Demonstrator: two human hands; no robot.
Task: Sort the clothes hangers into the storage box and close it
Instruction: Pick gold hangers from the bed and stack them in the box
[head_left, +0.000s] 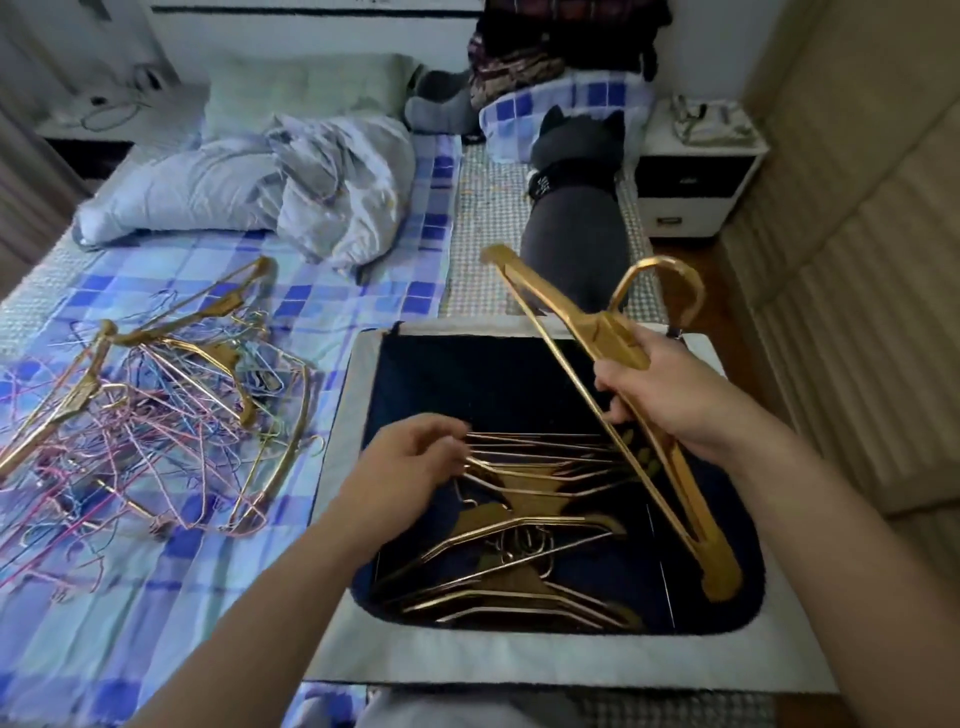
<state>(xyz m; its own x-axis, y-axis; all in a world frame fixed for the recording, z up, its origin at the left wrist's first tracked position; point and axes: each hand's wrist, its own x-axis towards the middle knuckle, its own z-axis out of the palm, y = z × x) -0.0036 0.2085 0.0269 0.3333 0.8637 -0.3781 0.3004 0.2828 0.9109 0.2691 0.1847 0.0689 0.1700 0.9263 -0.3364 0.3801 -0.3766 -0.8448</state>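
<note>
Head view looks down on a bed covered by a blue and white checked sheet, with a crumpled pale duvet toward its head and a dark grey plush toy lying along the right side. On the near right part of the bed sits the storage box, open, its pale rim framing a dark blue interior. Inside it lie several gold hangers, stacked roughly flat. To the left of the box, on the sheet, is a tangled pile of hangers: thin pink and blue wire ones mixed with a few gold ones. The right hand grips a gold hanger near its neck, fingers curled round it, holding it tilted above the box with the hook pointing up. The left hand reaches into the box, its fingers loosely bent and touching the ends of the stacked hangers; whether it actually pinches one I cannot tell.
</note>
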